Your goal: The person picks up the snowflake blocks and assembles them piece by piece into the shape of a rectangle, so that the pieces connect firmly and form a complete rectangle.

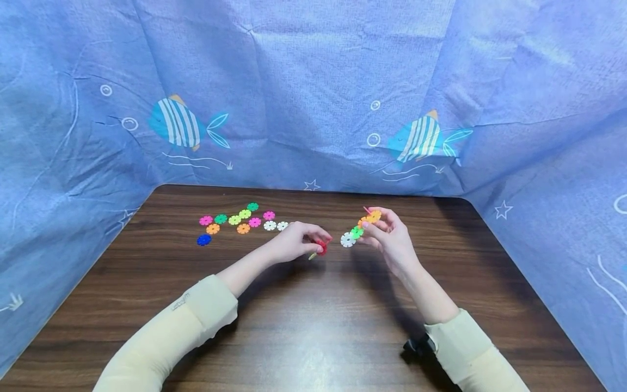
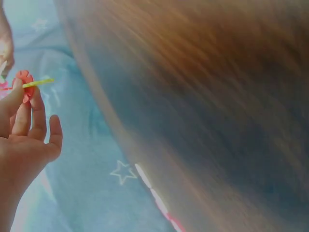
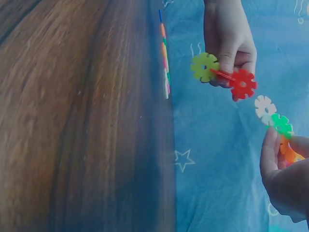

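Note:
My left hand pinches a short chain of notched plastic discs between thumb and fingers. The right wrist view shows its yellow-green disc and red disc, with another red disc seen edge-on between them. A longer chain is gripped by my right hand: a white disc at the end towards the left hand, then a green disc, then orange discs and a pink piece partly hidden by the fingers. Both chains are above the table, with a small gap between them.
Loose flower-shaped discs lie on the wooden table left of the hands, among them a blue disc, a pink disc and a white disc. A blue fish-patterned curtain surrounds the table's back and sides.

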Tool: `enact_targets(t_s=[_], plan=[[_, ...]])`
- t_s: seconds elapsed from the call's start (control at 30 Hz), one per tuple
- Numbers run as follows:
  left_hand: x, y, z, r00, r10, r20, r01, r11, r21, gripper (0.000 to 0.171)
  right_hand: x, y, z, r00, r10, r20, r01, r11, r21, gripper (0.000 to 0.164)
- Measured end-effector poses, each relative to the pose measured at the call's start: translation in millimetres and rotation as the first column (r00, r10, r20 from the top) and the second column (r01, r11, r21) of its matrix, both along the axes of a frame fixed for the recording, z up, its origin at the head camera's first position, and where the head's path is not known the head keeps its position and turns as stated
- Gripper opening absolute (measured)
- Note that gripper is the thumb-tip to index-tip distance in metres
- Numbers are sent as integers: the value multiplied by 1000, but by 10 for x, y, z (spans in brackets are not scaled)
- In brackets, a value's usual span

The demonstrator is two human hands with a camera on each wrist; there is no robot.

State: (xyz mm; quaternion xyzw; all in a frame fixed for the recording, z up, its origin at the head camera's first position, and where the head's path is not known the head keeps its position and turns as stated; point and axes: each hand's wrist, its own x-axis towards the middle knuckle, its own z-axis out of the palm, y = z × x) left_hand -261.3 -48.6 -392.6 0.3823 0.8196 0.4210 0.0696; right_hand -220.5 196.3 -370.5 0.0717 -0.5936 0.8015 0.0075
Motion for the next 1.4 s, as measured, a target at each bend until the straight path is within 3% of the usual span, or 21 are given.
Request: enact_targets(t_s=[0.27, 0.57, 0.97, 1.2, 1.4], plan=[[199, 5, 149, 994, 89, 61, -93, 992, 80, 23, 42, -102, 109, 989, -87, -117, 83, 996, -37, 34], [310, 18, 209, 981, 154, 117, -169, 977, 131, 22, 68, -154, 192, 981, -123, -152, 110, 990, -90, 33], [361, 23, 206, 984, 125, 127, -148, 971, 189, 22, 109, -264, 228, 972, -159, -173, 150, 987, -61, 35], [389, 9, 204, 979, 153, 135, -179, 962, 206, 23, 131, -298, 226, 978, -87, -191, 93, 995, 22, 41], [399, -3, 181, 983, 173, 67, -184, 954, 237, 23, 126, -297, 206, 983, -22, -182, 48, 989, 142, 67]])
